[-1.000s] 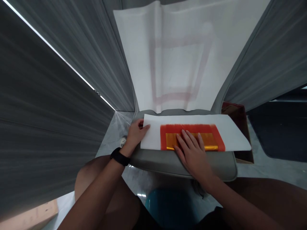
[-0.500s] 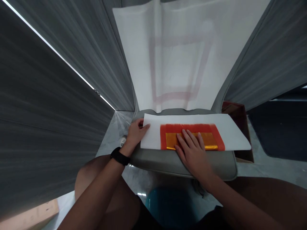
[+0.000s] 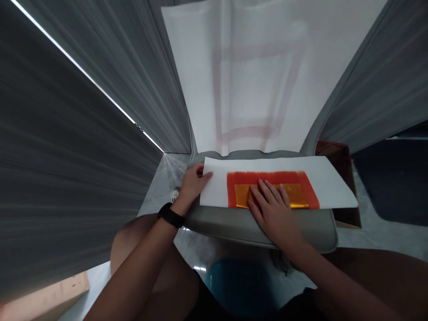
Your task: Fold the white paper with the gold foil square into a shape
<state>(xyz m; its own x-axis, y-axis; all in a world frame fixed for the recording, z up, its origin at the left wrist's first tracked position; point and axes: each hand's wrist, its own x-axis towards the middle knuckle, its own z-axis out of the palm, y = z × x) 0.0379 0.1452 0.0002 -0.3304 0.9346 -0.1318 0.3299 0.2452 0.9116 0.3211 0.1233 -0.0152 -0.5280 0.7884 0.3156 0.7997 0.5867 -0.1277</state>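
Left hand: your left hand lies at the left edge of the white paper sheet, fingers curled against it; you cannot tell whether they pinch the paper or only rest there.
Left wrist: a black wristband circles it.
Right hand: your right hand lies flat, its fingers spread and pressing on the gold foil.
Between the hands: they stand well apart, with the bare paper and part of the foil between them.
Foil: it is a rectangle along the lower part of the red-orange painted patch, on the sheet, and your fingers cover its middle.
Sheet: it lies flat across the grey padded seat, its right corner overhanging.
Behind: a larger white sheet with a faint pink rectangular stain rises from the seat's back edge, between grey pleated curtains.
Right of the seat: a cardboard box with a dark red side stands just beside it.
Below: a teal round object sits on the floor between your knees.
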